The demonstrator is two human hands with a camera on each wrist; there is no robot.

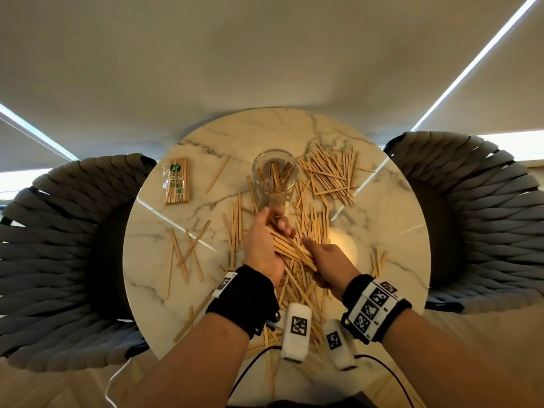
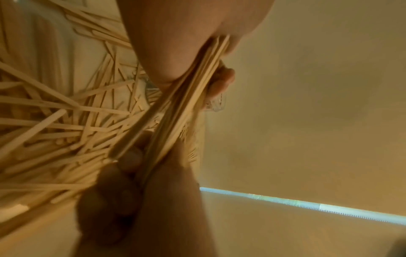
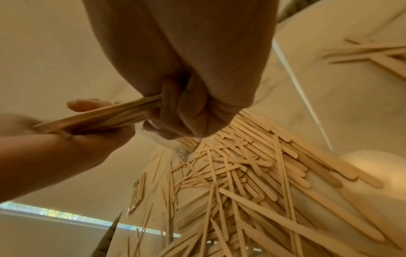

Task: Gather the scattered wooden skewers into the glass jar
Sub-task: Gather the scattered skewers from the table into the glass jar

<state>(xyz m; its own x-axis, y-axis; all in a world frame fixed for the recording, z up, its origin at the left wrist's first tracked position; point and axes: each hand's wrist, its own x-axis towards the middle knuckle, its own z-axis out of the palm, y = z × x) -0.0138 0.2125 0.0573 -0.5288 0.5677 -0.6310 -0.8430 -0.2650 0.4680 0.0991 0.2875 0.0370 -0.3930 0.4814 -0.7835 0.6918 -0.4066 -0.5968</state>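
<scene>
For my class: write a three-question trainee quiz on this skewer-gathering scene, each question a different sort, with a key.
1. True or false: the glass jar already holds some sticks.
2. Multiple choice: the bundle of skewers is held by A) the left hand alone, B) the right hand alone, C) both hands, D) neither.
3. Fill in: the sealed packet of sticks lies to the ____ of the jar on the marble table.

Key: 1 true. 2 C, each hand grips one end. 3 left.
</scene>
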